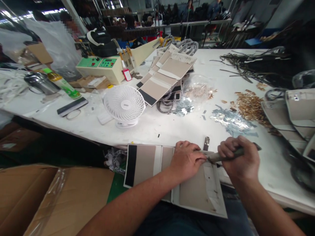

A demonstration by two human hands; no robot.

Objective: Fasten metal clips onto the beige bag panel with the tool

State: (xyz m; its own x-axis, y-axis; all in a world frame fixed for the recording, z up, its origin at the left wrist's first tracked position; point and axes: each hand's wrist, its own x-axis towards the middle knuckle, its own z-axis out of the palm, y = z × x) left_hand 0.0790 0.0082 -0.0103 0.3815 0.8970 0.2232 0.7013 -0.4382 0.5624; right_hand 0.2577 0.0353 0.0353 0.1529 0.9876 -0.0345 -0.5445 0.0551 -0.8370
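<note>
Left hand (185, 160) curled, fingertips pinned the beige panel (197, 190) at the table (172, 127) edge to steady it, while right hand (237, 157) fisted around a tool (221, 156) whose tip met it.
</note>
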